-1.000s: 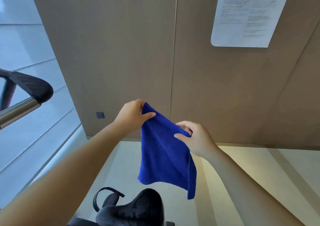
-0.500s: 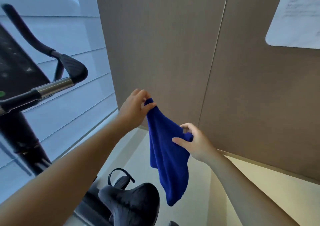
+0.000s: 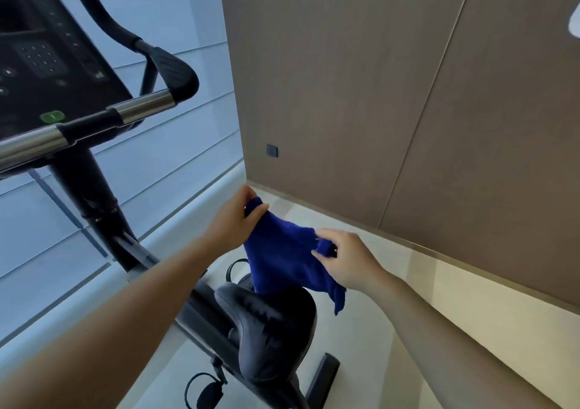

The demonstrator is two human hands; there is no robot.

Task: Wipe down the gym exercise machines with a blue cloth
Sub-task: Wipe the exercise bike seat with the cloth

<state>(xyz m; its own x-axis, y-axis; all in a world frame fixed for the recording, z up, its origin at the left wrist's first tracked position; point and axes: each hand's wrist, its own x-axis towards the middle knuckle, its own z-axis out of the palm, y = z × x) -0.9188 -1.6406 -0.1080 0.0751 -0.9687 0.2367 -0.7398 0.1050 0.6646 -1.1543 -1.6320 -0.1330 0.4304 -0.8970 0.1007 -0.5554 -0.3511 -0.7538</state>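
A blue cloth hangs between my hands above the black saddle of an exercise bike. My left hand pinches the cloth's upper left corner between thumb and fingers. My right hand pinches another corner at the cloth's right side. The cloth's lower edge drapes down to the front of the saddle; whether it touches I cannot tell. The bike's console and handlebar with chrome and black grips fill the upper left.
A brown panelled wall stands ahead and to the right, with a small dark socket. A window with pale slats lies behind the bike. Pedals with straps and the bike's rear foot sit low on the pale floor.
My view has swung left and down, bringing the bike's console and saddle into sight. Both hands have lowered the cloth toward the saddle, still holding its corners.
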